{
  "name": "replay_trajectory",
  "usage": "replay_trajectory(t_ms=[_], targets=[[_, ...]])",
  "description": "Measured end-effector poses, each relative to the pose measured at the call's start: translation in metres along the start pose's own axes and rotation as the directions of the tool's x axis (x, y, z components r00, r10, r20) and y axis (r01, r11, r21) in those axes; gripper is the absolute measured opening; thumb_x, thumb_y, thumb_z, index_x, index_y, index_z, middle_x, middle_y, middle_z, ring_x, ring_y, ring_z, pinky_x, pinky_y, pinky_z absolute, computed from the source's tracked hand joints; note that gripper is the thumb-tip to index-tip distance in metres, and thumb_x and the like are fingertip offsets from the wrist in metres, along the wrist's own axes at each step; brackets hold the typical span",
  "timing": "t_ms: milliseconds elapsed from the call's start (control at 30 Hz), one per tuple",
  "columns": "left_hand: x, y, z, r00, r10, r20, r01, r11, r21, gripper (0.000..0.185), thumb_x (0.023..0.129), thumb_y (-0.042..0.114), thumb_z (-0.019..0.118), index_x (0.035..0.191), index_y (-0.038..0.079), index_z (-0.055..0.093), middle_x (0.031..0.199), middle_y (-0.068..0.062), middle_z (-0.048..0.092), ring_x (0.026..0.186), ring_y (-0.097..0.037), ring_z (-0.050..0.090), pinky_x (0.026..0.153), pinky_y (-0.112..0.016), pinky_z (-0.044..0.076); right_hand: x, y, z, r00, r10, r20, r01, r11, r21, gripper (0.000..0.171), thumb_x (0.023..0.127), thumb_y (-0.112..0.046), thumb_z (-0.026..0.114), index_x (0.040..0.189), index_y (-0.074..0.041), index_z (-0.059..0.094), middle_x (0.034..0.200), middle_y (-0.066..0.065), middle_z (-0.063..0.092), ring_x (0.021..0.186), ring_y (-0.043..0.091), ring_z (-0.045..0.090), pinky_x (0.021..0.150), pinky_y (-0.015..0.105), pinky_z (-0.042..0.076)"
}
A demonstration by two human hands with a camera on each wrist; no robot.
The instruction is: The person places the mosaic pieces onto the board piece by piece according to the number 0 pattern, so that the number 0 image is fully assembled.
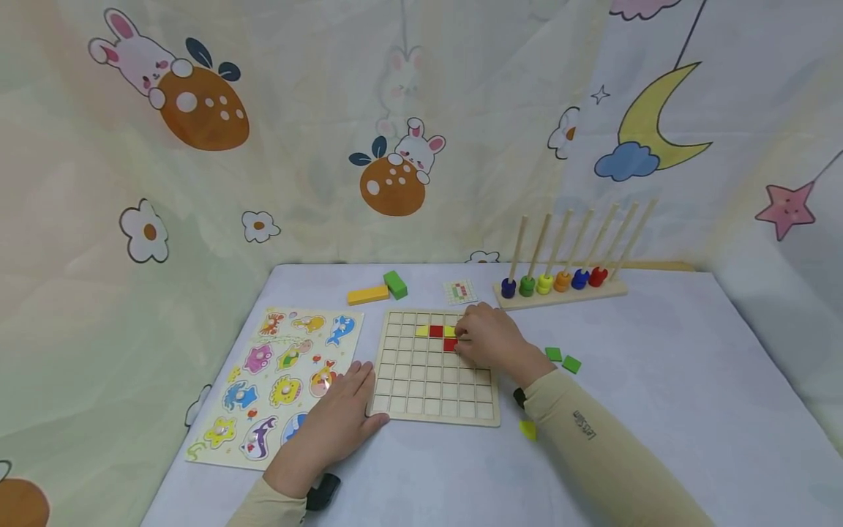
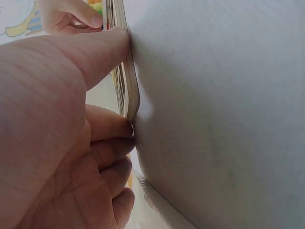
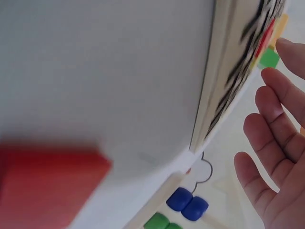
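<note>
A wooden grid board [image 1: 431,384] lies in the middle of the white table. Red and yellow tiles [image 1: 436,331] sit in its upper rows. My right hand [image 1: 484,340] rests knuckles up over the board's upper right, fingertips down by a red tile [image 1: 450,345]. In the right wrist view its fingers [image 3: 269,138] look straight and loosely spread beside the board's edge [image 3: 214,95]. My left hand [image 1: 336,421] lies flat at the board's lower left corner, with the thumb [image 2: 102,52] pressed against the board's rim [image 2: 129,90].
An animal puzzle sheet [image 1: 276,380] lies left of the board. Behind are a yellow block [image 1: 367,295], a green block [image 1: 395,284], a pattern card [image 1: 460,291] and a peg rack with coloured rings [image 1: 560,282]. Loose green tiles [image 1: 563,359] and a yellow tile [image 1: 528,430] lie to the right.
</note>
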State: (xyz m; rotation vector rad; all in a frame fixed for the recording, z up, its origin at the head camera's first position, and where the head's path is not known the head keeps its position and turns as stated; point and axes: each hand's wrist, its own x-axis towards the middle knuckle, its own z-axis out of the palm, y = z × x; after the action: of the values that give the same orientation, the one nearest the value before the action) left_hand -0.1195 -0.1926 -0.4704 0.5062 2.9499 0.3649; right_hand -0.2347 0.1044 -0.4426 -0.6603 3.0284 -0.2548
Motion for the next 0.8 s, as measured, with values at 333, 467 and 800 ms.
replay_trajectory(t_ms=[333,467,800], targets=[[-0.001,0.001,-0.004,1.0,-0.004,0.02,0.004,1.0,-0.009,0.085,0.097,0.05,0.071,0.161,0.004,0.039,0.172,-0.012,0.032,0.163,-0.033,0.023,0.132,-0.052,0.027,-0.012,0.017,-0.024,0.998,0.054,-0.013,-0.054,0.998,0.035,0.026,0.092,-0.034,0.081,0.112,-0.017,0.082,0.105,0.0,0.069,0.097,0.02,0.06,0.082,0.038,0.053],[0.001,0.002,-0.004,1.0,-0.002,0.023,0.003,1.0,-0.011,0.085,0.097,0.05,0.071,0.161,0.004,0.038,0.172,-0.012,0.031,0.163,-0.033,0.022,0.132,-0.052,0.027,-0.02,0.029,-0.03,0.996,0.067,-0.051,-0.066,0.998,0.025,0.024,0.092,-0.032,0.081,0.109,-0.017,0.083,0.104,0.001,0.07,0.097,0.021,0.061,0.083,0.04,0.054],[0.002,0.0,-0.002,0.999,-0.011,0.036,0.012,1.0,-0.014,0.087,0.097,0.051,0.071,0.162,0.004,0.037,0.173,-0.012,0.029,0.163,-0.032,0.021,0.132,-0.052,0.025,-0.043,0.051,-0.031,0.989,0.151,0.006,-0.151,0.987,0.057,0.027,0.091,-0.03,0.082,0.112,-0.013,0.082,0.11,0.004,0.069,0.099,0.022,0.06,0.088,0.042,0.055]])
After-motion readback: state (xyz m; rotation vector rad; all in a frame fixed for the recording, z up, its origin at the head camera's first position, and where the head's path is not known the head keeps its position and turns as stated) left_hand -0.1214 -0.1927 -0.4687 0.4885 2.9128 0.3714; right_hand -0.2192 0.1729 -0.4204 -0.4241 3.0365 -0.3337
